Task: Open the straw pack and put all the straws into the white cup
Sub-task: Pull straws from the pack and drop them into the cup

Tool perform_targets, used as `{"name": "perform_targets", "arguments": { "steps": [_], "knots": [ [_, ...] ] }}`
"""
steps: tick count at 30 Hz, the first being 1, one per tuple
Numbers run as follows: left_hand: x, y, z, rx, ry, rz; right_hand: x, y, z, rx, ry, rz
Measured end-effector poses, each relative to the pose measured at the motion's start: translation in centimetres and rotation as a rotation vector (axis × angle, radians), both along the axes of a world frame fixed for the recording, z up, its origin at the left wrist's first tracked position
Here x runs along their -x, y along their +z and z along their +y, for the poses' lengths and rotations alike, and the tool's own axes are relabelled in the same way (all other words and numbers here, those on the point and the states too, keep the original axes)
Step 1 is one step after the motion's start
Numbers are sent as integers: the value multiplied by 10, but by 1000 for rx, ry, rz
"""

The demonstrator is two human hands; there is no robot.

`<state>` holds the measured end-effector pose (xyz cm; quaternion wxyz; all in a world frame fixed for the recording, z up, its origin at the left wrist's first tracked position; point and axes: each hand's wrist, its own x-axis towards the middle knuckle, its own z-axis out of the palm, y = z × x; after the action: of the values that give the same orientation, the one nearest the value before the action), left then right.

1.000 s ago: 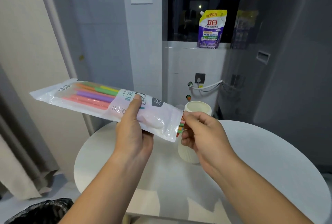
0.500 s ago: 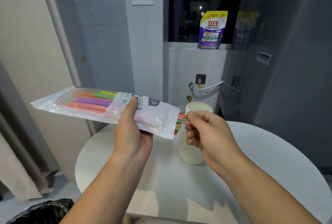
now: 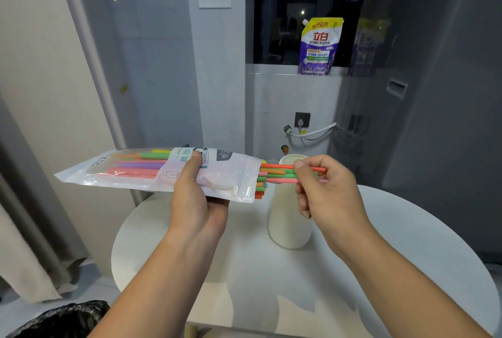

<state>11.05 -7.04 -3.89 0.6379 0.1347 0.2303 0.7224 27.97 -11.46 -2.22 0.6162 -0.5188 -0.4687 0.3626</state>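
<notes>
I see left hand [image 3: 194, 202] gripping the straw pack [image 3: 152, 172], right hand [image 3: 326, 191] pinching several straws [image 3: 277, 173] sticking from its open end, above the white cup [image 3: 289, 223].

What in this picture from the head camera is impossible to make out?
- Head view: the inside of the ribbed white cup, hidden by its own wall and the right hand.
- Head view: the number of coloured plastic straws; the printed label of the clear plastic straw pack and the left hand cover them.
- Head view: the black plastic bag, cut off by the bottom edge.
- Head view: the small print on the purple detergent pouch, too small to read.
</notes>
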Motion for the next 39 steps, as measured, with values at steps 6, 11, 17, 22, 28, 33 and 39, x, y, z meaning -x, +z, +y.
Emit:
{"name": "perform_targets", "arguments": {
  "steps": [6,11,17,22,28,33,39],
  "knots": [
    [0,1,1,40,11,-50,-9,0,0,-50,76,-61],
    [5,2,5,20,-1,-45,-17,4,4,-82,71,-40],
    [9,4,7,45,-1,-21,-21,3,7,-91,96,72],
    [13,5,8,58,-26,-16,-35,10,9,-158,117,58],
    [15,6,9,86,25,-62,-52,14,15,-194,142,35],
    [23,6,11,81,54,-81,-73,26,20,-207,186,13],
    [23,1,15,95,62,-63,-115,53,25,-216,145,-78]
  ]
}}
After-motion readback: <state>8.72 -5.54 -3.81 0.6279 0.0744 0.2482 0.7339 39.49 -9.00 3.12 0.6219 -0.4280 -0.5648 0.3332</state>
